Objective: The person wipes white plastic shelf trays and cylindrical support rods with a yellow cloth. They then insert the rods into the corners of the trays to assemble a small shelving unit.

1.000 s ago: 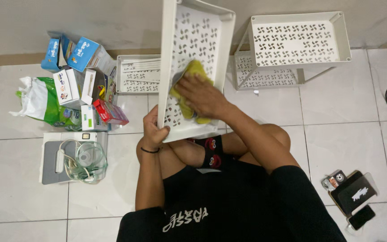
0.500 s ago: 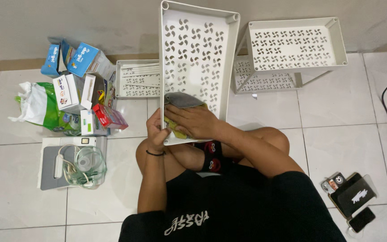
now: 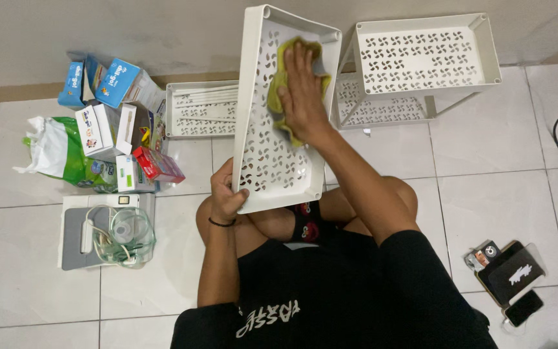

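Now L hand point(image 3: 226, 194) grips white perforated tray point(image 3: 272, 161) at its 7 o'clock corner, tilted over lap; R hand point(image 3: 303, 90) presses flat on yellow cloth point(image 3: 280, 77) near tray's 12 o'clock end.

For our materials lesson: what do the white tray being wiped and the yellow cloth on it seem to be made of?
White tray: probably moulded plastic with a smooth matt finish, judging by its even colour, rounded rim and punched-out pattern, though painted metal is possible. Yellow cloth: soft woven or microfibre fabric, as it crumples under the right hand.
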